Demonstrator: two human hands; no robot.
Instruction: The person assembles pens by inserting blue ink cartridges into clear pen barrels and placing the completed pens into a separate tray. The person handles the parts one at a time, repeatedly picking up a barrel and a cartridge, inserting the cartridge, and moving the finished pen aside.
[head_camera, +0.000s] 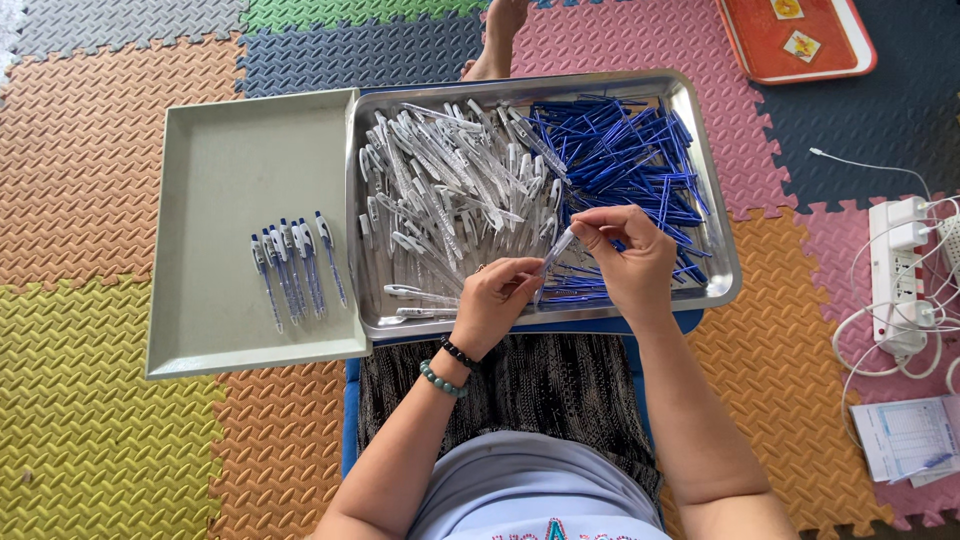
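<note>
My left hand (497, 300) and my right hand (627, 258) meet over the near edge of a metal tray (722, 262). Between them they hold one clear pen barrel (556, 252), the right hand pinching its upper end and the left hand its lower end. The tray holds a heap of clear pen barrels (450, 190) on its left and a heap of blue refills (625, 150) on its right. To the left lies a grey tray (230, 160) with several finished pens (295, 268) in a row.
Coloured foam mats cover the floor. A red tray (795, 40) lies at the top right. A white power strip (900, 280) with cables and some papers (910, 440) lie at the right. Another person's foot (497, 40) shows beyond the metal tray.
</note>
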